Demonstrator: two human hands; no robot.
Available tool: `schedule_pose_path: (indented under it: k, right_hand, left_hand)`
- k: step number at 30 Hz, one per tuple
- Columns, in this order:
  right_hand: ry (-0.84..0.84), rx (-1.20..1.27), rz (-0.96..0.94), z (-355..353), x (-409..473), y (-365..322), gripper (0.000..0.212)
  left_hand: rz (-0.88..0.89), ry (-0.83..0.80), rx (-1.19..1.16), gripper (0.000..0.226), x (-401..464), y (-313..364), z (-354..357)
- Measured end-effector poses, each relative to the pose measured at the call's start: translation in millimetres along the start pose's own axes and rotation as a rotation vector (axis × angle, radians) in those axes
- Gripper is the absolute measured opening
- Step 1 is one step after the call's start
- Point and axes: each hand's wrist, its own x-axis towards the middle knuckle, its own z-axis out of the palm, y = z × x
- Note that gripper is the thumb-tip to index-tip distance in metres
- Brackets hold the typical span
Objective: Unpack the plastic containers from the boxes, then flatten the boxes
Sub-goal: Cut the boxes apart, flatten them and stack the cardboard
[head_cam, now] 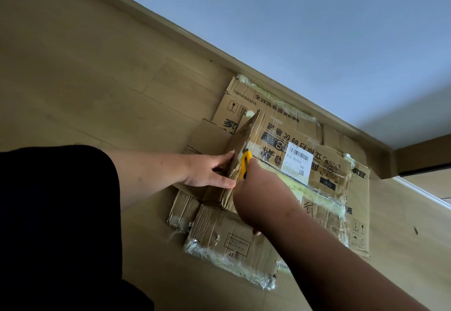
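A brown cardboard box (302,140) with printed text and a white shipping label lies on the wooden floor by the wall. One of its panels (241,137) stands up at the left end. My left hand (210,170) presses against that raised panel, fingers spread on it. My right hand (258,188) grips a yellow utility knife (245,163), its tip at the taped seam beside the panel. A flattened box (234,242) with shiny tape lies nearer to me. No plastic containers are in view.
More flattened cardboard (244,96) lies under the box against the baseboard (195,40). A pale blue wall (317,30) rises behind it. Wooden floor (85,79) stretches to the left. My dark sleeve (56,213) fills the lower left.
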Motion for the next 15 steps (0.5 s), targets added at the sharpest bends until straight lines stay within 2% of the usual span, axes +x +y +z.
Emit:
schedule_pose_path:
  k: [7,15]
  right_hand:
    - [-0.018,0.041,-0.025,3,-9,4,0.059]
    - [-0.032,0.033,-0.012,13,-11,8,0.063]
  left_hand:
    - [-0.011,0.003,0.05,0.101,-3,3,0]
    - [-0.028,-0.028,-0.014,0.105,-3,5,-3]
